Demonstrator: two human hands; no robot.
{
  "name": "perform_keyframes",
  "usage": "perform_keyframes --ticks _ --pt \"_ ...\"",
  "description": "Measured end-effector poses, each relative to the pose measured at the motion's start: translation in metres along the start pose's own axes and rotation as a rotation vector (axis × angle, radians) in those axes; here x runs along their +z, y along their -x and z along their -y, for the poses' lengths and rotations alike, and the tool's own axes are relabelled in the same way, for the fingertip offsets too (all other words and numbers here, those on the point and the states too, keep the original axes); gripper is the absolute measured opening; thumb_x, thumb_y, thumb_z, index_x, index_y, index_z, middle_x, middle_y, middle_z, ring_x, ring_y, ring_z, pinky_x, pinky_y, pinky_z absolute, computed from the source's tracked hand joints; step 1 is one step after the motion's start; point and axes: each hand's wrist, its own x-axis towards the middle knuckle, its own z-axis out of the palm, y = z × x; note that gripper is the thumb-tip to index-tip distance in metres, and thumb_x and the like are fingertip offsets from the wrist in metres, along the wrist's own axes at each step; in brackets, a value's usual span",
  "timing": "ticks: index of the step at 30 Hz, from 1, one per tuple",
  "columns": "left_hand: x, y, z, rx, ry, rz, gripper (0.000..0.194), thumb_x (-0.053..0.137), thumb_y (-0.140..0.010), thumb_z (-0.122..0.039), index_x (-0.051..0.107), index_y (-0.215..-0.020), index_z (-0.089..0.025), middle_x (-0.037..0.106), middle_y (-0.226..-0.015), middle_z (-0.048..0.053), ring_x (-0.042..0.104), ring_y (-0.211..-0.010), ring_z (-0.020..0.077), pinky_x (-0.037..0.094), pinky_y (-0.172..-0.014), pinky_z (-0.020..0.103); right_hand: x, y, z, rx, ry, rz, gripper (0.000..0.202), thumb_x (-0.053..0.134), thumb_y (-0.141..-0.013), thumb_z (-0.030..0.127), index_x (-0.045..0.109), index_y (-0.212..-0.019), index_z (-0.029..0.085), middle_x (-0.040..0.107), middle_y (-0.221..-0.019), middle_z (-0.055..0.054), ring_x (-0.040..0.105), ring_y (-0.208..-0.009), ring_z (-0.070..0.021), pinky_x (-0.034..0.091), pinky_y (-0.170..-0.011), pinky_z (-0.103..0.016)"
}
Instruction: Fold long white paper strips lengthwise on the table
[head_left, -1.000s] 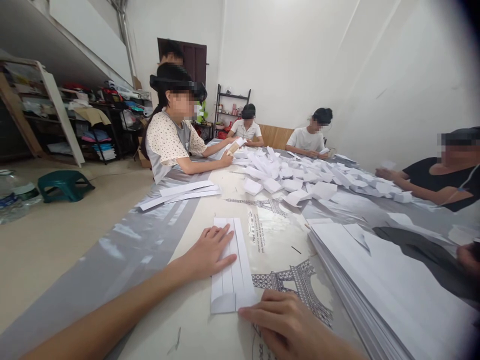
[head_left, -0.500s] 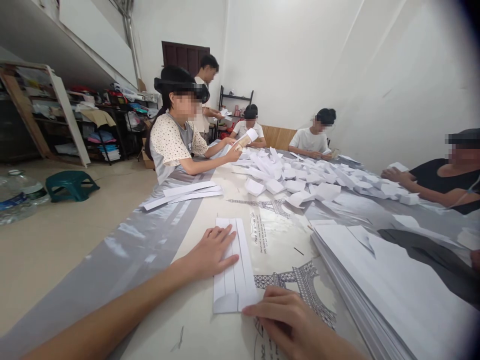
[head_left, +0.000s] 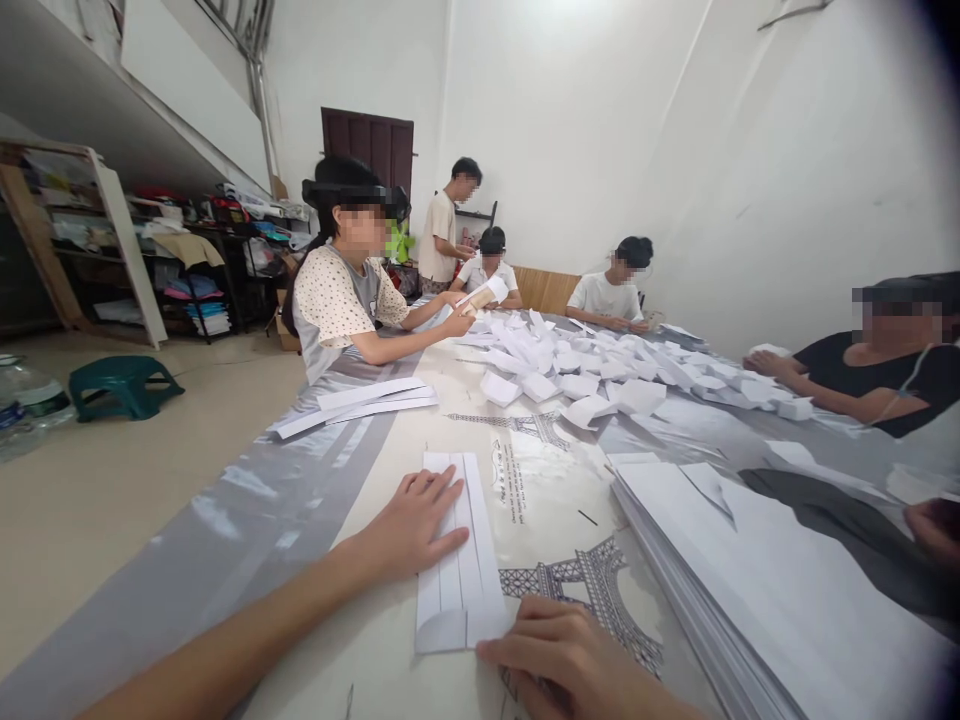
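Note:
A folded white paper strip (head_left: pixel 450 595) lies lengthwise on the printed table cover (head_left: pixel 375 600), with crease lines along it and a small flap turned over at its near end. My left hand (head_left: pixel 416 520) rests on the paper's upper part, fingers spread. At the near right corner of the paper, my right hand (head_left: pixel 562 655) touches the edge with a fingertip; its other fingers are curled and their undersides are hidden.
A stack of white sheets (head_left: pixel 750 560) lies to the right. Beyond are a pile of folded papers (head_left: pixel 592 365) and loose strips (head_left: pixel 360 405). Several people sit or stand round the table. A green stool (head_left: pixel 127 385) is on the floor at left.
The view has tilted slightly. Both hands keep nearly the same places on the paper. The standing person at the back is now farther right and more upright.

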Motion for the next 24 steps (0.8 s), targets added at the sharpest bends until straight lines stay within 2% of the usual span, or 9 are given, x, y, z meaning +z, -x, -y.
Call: perform_keyframes --ticks 3,9,14,20,24 --pt "0.000 0.000 0.000 0.004 0.002 -0.008 0.068 0.028 -0.101 -0.065 0.035 -0.155 -0.023 0.028 -0.164 0.011 0.035 -0.142 0.0362 0.027 -0.115 0.052 0.002 0.001 0.000 0.005 -0.002 -0.024 0.031 0.048 -0.097 0.013 0.072 -0.114 0.022 0.074 -0.084 -0.004 0.065 -0.081 -0.0170 0.051 -0.076 -0.029" --pt "0.003 0.000 0.001 0.007 0.013 -0.016 0.069 0.027 -0.101 -0.065 0.034 -0.156 -0.023 0.028 -0.164 0.012 0.034 -0.143 0.0377 0.026 -0.115 0.054 0.013 0.000 -0.004 0.101 -0.076 -0.164 0.030 0.057 -0.092 0.013 0.074 -0.113 0.027 0.076 -0.086 -0.002 0.065 -0.085 -0.0187 0.051 -0.078 -0.031" --pt "0.004 0.000 0.001 0.012 0.016 -0.023 0.068 0.028 -0.101 -0.065 0.036 -0.155 -0.023 0.029 -0.164 0.012 0.036 -0.142 0.0373 0.026 -0.115 0.053 0.014 -0.004 -0.009 0.073 -0.043 -0.087 0.026 0.055 -0.095 0.015 0.074 -0.110 0.024 0.076 -0.084 -0.003 0.063 -0.082 -0.0181 0.049 -0.073 -0.029" --pt "0.003 0.000 0.001 0.011 0.022 -0.015 0.069 0.027 -0.102 -0.064 0.035 -0.156 -0.023 0.026 -0.165 0.012 0.033 -0.143 0.0383 0.026 -0.115 0.055 -0.002 -0.008 0.003 0.015 0.068 0.067 0.024 0.052 -0.095 0.015 0.075 -0.098 0.022 0.072 -0.073 -0.002 0.062 -0.074 -0.0172 0.045 -0.066 -0.027" --pt "0.002 0.000 -0.001 0.003 0.010 -0.002 0.070 0.027 -0.102 -0.064 0.035 -0.155 -0.021 0.027 -0.164 0.013 0.033 -0.144 0.0387 0.026 -0.115 0.055 -0.009 -0.013 0.006 0.006 0.092 0.080 0.025 0.054 -0.091 0.012 0.076 -0.098 0.022 0.073 -0.073 -0.002 0.063 -0.069 -0.0164 0.046 -0.069 -0.028"
